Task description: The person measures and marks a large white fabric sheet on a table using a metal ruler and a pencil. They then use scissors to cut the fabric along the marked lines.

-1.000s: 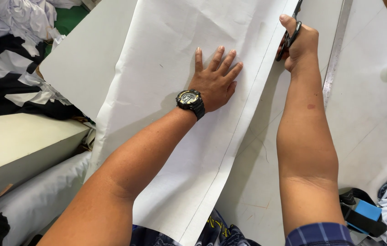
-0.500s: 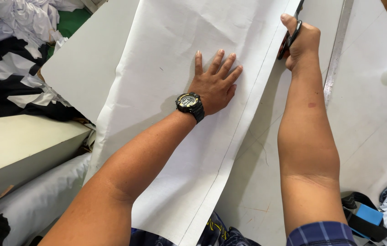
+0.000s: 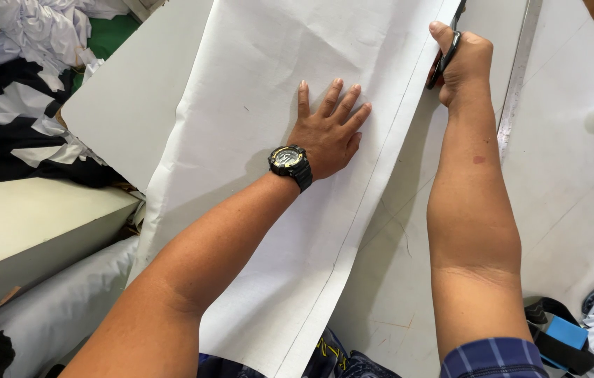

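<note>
This looked like a tailoring or garment-cutting workshop. A broad pale cutting surface (image 3: 577, 210) carried a large sheet of white pattern paper (image 3: 269, 91) marked with a ruled pencil line near its edge, and a long metal ruler (image 3: 517, 77) lay beside it. Heaps of black, white and green fabric scraps (image 3: 24, 77) were piled at the far left, with a roll of pale material (image 3: 59, 308) beneath.
</note>
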